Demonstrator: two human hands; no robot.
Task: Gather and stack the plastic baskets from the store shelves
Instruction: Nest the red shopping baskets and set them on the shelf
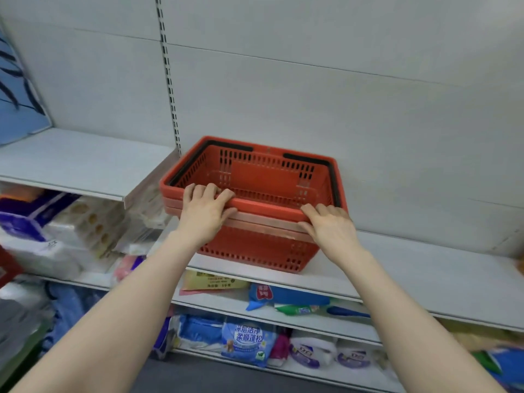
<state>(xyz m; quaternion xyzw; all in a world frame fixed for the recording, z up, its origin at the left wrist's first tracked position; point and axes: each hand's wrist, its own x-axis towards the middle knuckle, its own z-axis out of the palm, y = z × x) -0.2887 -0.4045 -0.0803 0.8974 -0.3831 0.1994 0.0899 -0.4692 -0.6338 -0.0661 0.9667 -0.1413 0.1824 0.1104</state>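
— Baskets (255, 194) first: a nested red stack sits on the white shelf (397, 268), near its front edge.

— And each grip?

— Left hand (205, 211) and right hand (330, 225) both curl over the top basket's near rim — closed on it.

— Step?

— Seemingly seating or lifting the stack. Next likely calls for an even, two-handed pull clear of the shelf.

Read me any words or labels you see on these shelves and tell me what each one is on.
"深层洁净 柔顺蓬松": blue and white packet, bottom shelf.
Yellow packet under the red baskets: print too blurred to read.
Blue packet, purple and white bags: logos unreadable.
Baskets: no text.
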